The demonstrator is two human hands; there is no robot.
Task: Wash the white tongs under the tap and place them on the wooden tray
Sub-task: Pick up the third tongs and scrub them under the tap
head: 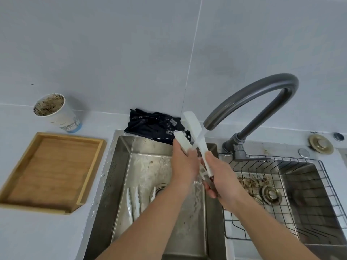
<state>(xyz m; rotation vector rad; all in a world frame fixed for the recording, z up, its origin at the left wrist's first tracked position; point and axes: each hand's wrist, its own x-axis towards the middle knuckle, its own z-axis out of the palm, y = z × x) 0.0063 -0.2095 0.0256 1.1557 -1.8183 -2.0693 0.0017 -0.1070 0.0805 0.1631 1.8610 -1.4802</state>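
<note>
Here, both bare hands meet over the left stainless-steel sink basin (120, 166), under the spout of the dark grey curved tap (249, 102). The white plastic tongs (195, 128) are held spread in a V, tips pointing up and away from the person. The left hand (183, 166) is closed around the left arm of the tongs, whose pale scalloped tip sticks out just above the fingers. The right hand (221, 177) is wrapped around the lower part near the hinge, and the right arm of the tongs runs up out of its thumb and forefinger as a long flat blade. Water from the spout strikes the tongs between the two arms and splashes off; droplets hang by the left tip, and a stream runs down past the wrists into the basin. The tongs look translucent white, wet and smooth, with a darker reddish piece showing in the right palm, though what it is cannot be told.

Another pair of white tongs (132, 201) lies on the basin floor beside the drain. A dark wet cloth (152, 126) sits crumpled at the back edge of the sink. The rectangular wooden tray (93, 166) rests on the counter left of the sink, well apart from the hands, with a white paper cup (62, 117) behind it. A black wire rack (319, 184) spans the right basin
</note>
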